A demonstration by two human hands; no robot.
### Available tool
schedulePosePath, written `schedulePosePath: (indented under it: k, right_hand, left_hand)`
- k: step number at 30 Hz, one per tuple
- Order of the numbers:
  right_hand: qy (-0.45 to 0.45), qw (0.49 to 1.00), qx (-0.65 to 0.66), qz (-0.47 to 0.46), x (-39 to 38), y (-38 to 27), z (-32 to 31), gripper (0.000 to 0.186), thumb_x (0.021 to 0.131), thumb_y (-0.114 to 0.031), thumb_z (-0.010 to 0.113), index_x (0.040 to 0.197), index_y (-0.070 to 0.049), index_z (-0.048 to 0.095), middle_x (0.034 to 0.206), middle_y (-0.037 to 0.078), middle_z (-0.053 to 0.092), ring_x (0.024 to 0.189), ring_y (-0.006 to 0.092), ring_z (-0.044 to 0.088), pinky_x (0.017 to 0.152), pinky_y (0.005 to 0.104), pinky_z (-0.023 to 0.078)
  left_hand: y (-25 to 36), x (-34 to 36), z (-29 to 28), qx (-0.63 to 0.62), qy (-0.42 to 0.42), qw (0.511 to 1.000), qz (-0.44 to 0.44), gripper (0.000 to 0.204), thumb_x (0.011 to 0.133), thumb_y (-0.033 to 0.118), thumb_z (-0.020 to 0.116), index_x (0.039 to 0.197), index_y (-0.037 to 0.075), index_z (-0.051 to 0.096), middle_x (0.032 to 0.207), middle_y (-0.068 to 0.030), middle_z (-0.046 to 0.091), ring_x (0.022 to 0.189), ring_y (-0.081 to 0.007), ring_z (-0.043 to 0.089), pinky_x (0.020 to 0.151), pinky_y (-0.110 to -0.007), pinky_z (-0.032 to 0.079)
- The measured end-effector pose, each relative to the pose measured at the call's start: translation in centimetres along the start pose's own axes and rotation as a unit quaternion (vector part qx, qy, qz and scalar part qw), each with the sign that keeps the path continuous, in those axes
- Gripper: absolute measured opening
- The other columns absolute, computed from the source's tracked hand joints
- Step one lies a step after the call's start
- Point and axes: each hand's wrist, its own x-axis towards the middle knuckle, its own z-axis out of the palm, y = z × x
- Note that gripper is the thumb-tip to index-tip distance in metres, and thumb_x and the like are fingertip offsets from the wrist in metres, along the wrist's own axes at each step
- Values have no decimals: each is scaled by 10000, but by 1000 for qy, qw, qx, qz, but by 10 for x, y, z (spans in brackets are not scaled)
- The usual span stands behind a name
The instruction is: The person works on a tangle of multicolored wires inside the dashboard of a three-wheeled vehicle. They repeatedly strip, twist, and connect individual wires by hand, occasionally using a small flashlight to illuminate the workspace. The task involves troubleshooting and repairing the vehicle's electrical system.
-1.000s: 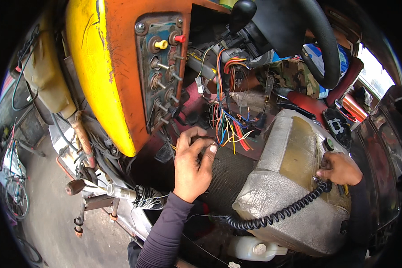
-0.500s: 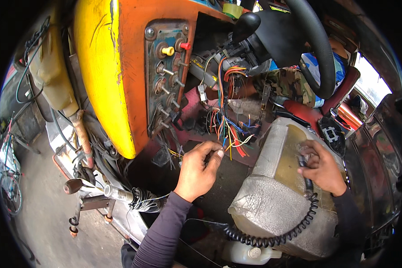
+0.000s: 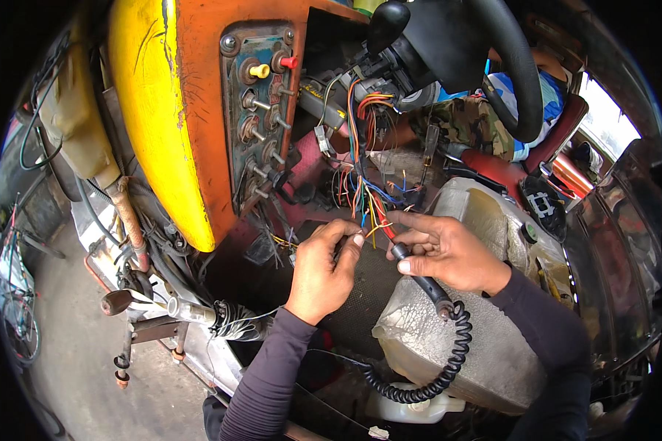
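A bundle of loose coloured wires [image 3: 360, 165] hangs below the steering column, its ends fanned out. My left hand [image 3: 320, 275] is closed in a pinch at the lower ends of these wires, on what looks like a thin pale wire [image 3: 375, 228]. Just to its right, my right hand [image 3: 456, 253] grips a black pen-shaped circuit tester [image 3: 425, 285], tilted with its front end toward the wires. The tester's tip is hard to make out among the wires and fingers. From its rear end a black coiled cord [image 3: 460, 345] loops down and left.
An orange and yellow panel with toggle switches [image 3: 256, 103] stands at the left. Above is a black steering wheel [image 3: 526, 81]. A worn, plastic-covered seat [image 3: 426, 331] lies below my right arm. A person in camouflage trousers [image 3: 467, 128] sits beyond.
My right hand has carried the tester left and forward from over the seat to the wire ends beside my left hand. My left hand keeps its pinch. The whole view has shifted slightly.
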Motion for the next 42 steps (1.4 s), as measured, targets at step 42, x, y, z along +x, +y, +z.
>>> schedulePosePath:
  k: [42]
  right_hand:
    - [95, 980, -70, -161, 11, -59, 14, 846, 917, -282, 698, 1643, 5, 372, 1042, 74, 674, 872, 107, 580, 770, 256, 474]
  left_hand:
    - [3, -1, -4, 41, 21, 998, 52, 90, 1010, 54, 657, 1038, -28, 682, 841, -111, 668, 737, -161, 639, 706, -327, 518]
